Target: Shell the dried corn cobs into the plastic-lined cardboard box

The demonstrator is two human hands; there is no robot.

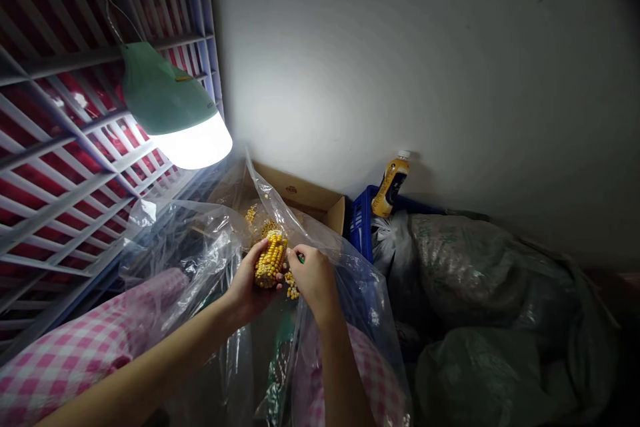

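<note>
I had L hand (pixel 249 277) wrapped round corn cob (pixel 271 260), long axis tilted near-upright; R hand (pixel 313 278) just right of cob, grip unclear.

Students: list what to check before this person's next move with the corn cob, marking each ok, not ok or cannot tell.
Left hand grip on the corn cob: ok, wrapped around it.
Right hand at the cob: ok, beside it.
Green item at the right thumb: cannot tell what it is.
Loose kernels below the cob: cannot tell whether they're inside the clear plastic bag.
Lamp: ok, cob lit.
</note>
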